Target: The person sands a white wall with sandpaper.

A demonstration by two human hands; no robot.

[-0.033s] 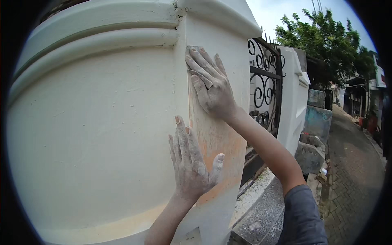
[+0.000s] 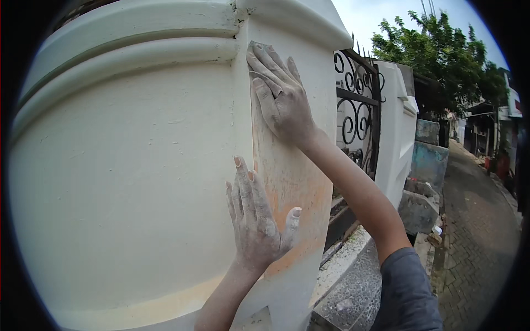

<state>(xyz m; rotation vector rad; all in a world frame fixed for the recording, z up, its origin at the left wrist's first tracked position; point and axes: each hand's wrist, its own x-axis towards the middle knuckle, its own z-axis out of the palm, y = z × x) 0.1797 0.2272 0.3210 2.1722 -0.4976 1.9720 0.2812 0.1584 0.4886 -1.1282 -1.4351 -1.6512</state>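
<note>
I had room leftward across wall panel [image 2: 138,165] from left hand [image 2: 255,226]. Pillar face [image 2: 295,171] lay open between it and right hand [image 2: 287,107]. Overhanging cornice [image 2: 298,22] limited my upward reach; rounded moulding [image 2: 165,52] jutted left of fingertips; right forearm [image 2: 353,182] and wrought-iron grille [image 2: 359,97] hemmed right side.

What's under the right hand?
A thin grey sheet, between the right hand and the pillar. Its top edge and a fold near the thumb show; the rest, and the pillar surface directly beneath, are covered.
</note>
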